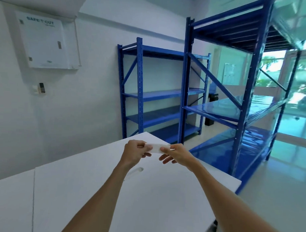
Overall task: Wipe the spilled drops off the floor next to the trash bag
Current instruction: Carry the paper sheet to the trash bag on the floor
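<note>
Both my hands are stretched out over a white table [94,192]. Between them I hold a small folded white tissue [156,148]. My left hand [135,152] pinches its left end with thumb and fingers. Its right end is pinched by my right hand [175,154]. The tissue is stretched flat between the hands, above the table's far corner. No trash bag and no spilled drops are in view.
Two blue metal shelving racks stand ahead: a smaller one [149,95] against the wall and a taller one [236,105] to the right. A white breaker box [45,42] hangs on the left wall. Pale floor [276,189] runs to the right, toward glass doors.
</note>
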The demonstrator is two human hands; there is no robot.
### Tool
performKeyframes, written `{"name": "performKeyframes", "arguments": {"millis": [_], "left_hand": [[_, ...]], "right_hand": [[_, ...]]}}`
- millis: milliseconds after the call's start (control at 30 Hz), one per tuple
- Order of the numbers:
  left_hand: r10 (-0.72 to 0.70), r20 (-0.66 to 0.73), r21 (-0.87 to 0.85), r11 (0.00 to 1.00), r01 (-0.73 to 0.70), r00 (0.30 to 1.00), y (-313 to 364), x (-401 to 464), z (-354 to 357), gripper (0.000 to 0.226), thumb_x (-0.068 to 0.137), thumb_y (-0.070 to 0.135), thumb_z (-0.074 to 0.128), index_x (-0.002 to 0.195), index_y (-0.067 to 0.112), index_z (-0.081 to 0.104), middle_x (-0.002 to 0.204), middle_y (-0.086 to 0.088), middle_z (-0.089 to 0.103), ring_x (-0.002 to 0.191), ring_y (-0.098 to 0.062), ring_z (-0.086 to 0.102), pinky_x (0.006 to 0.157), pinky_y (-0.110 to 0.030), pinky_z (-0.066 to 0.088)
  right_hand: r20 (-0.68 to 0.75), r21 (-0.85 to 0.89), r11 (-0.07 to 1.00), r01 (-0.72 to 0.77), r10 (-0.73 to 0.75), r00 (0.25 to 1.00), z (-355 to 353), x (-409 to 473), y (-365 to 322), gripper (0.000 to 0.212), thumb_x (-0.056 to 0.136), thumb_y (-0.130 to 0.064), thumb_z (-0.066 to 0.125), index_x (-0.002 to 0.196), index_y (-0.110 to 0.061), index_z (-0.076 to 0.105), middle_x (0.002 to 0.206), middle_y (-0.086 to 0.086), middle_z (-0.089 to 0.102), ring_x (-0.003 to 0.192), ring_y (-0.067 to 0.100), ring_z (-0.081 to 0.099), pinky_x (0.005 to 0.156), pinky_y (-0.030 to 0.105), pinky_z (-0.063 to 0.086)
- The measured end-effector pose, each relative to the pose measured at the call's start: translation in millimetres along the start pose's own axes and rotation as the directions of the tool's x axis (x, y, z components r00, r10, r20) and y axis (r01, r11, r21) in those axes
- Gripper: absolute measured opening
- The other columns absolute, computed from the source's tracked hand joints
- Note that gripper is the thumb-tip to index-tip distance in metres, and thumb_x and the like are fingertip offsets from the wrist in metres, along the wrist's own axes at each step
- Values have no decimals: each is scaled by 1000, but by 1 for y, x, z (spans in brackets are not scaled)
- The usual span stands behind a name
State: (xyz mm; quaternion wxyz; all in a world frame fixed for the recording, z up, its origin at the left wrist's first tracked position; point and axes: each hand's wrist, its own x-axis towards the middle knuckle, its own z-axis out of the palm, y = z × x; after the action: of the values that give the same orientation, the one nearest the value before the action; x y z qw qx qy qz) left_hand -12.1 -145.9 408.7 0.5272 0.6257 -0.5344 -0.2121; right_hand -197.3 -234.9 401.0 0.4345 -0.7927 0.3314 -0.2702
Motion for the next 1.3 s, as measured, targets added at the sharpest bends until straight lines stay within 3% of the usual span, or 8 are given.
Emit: {"name": "performKeyframes", "arguments": {"millis": [133, 333, 400, 567, 767, 1000, 1300], "left_hand": [[70, 108, -75, 995, -62, 992, 17, -2, 46, 20, 88, 24, 68, 101, 9, 73, 91, -5, 75, 76, -14, 74, 68, -20, 56], [174, 304, -211, 971, -112, 936, 55, -8, 120, 24, 89, 22, 67, 106, 5, 70, 94, -10, 74, 79, -18, 75, 71, -28, 60], [207, 359, -251, 961, -120, 910, 72, -12, 150, 25, 89, 22, 67, 106, 5, 69, 93, -11, 75, 79, -19, 75, 69, -28, 60], [266, 474, -330, 937, -111, 839, 118, -36, 231, 22, 88, 20, 68, 103, 4, 70, 91, -13, 75, 78, -25, 75, 74, -36, 61], [318, 544, -397, 913, -95, 776, 170, -77, 312, 19, 86, 18, 70, 98, 4, 71, 89, -15, 75, 76, -26, 75, 68, -29, 60], [374, 615, -414, 902, -120, 694, 218, -132, 389, 19, 85, 21, 71, 97, 6, 71, 88, -11, 75, 77, -24, 75, 77, -39, 61], [446, 601, -443, 877, -189, 663, 252, -172, 446, 25, 86, 22, 70, 103, 3, 70, 89, -12, 74, 74, -19, 74, 66, -25, 57]], "right_hand": [[-121, -41, 998, -50, 45, 992, -41, -38, 9, 31, 100, -36, 57, 115, -11, 66, 98, 3, 77, 83, 17, 74, 72, 27, 49], [-320, -48, 994, -100, 79, 944, -109, -104, 16, 25, 94, -23, 67, 109, -3, 70, 88, 5, 76, 68, 6, 72, 57, 18, 48], [-386, -55, 990, -129, 97, 917, -133, -134, 19, 18, 94, -22, 67, 104, -7, 72, 85, 6, 77, 67, 9, 72, 53, 18, 45], [-517, -46, 983, -178, 128, 846, -189, -218, 29, 24, 96, -11, 64, 113, 7, 67, 91, 17, 73, 60, 0, 69, 52, 8, 46], [-628, -65, 962, -266, 168, 760, -244, -308, 45, 25, 96, -25, 66, 113, -7, 71, 92, 7, 78, 77, 19, 75, 59, 21, 45], [-706, -47, 938, -343, 212, 676, -296, -407, 51, 29, 94, -29, 67, 114, -8, 71, 93, 2, 78, 78, 16, 75, 64, 25, 47], [-755, 6, 940, -340, 227, 615, -329, -471, 60, 27, 92, -25, 71, 113, -8, 72, 93, 4, 78, 79, 17, 75, 64, 20, 49]]}}
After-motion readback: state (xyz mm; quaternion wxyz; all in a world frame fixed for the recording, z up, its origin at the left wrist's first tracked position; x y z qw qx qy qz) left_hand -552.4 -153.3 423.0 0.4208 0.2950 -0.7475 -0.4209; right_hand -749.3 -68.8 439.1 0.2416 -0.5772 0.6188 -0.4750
